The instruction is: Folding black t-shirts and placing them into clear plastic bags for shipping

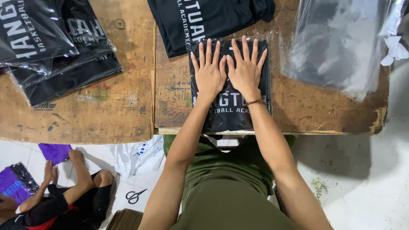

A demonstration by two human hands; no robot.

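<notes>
- Head view: the left hand (209, 72) lies flat, palm down, fingers spread and straight, pressing on the upper part of a bagged black shirt (232, 111). It grips nothing; it only rests on the plastic.
- The right hand (246, 70) lies the same way just beside it, fully open with fingers fanned out, the two thumbs touching or nearly so. A thin brown bracelet (254, 102) circles its wrist.
- The bagged black shirt is folded into a tall rectangle with pale lettering, sealed in clear film, and sits on the worn wooden surface (128, 85) at its near edge, straight ahead of the person.
- Just behind it, touching its far end, lies a loose black shirt (204, 19) with no bag around it.
- To the right, well apart from the hands, a heap of empty clear plastic bags (341, 42) spreads across the surface and over its right edge.
- At far left a stack of bagged black shirts (51, 47) lies overlapped on a separate board.
- On the white floor at lower left a co-worker (64, 191) sits, a hand on a purple garment (54, 152); a second purple garment in a bag (15, 183) lies near them.
- Black scissors (135, 196) lie on the floor beside a white plastic bag (136, 155).
</notes>
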